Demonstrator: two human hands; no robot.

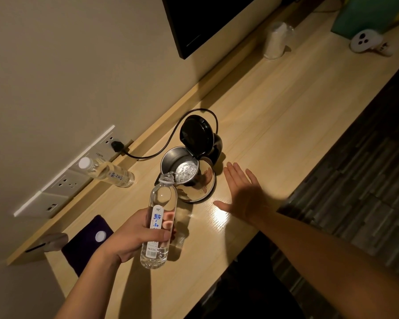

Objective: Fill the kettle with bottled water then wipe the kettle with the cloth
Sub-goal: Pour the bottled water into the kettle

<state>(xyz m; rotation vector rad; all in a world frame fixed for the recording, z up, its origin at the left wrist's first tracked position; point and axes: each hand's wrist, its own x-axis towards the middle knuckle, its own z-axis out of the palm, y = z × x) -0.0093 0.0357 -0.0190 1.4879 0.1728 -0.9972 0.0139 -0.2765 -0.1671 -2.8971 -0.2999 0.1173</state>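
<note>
Nearest you, your left hand (134,236) has its grip wrapped around the water bottle (158,224), uncapped and tilted so its mouth sits just over the near rim of the kettle (189,178). Your right hand (244,192) lies flat and released on the surface (286,125) just right of the kettle, not touching it. To the kettle's near left the dark cloth (85,240) lies on the surface with the white bottle cap (100,236) resting on it.

The kettle's lid (197,134) stands open, with bubbling water visible inside. Since nothing steadies the kettle, a nudge from the bottle neck could shift it, and a steeper tilt could send water over the rim toward the cord (171,143) behind it, which runs to the wall socket (115,146). Lifting the cloth carelessly would fling the cap. A second bottle (111,173) stands left of the kettle.
</note>
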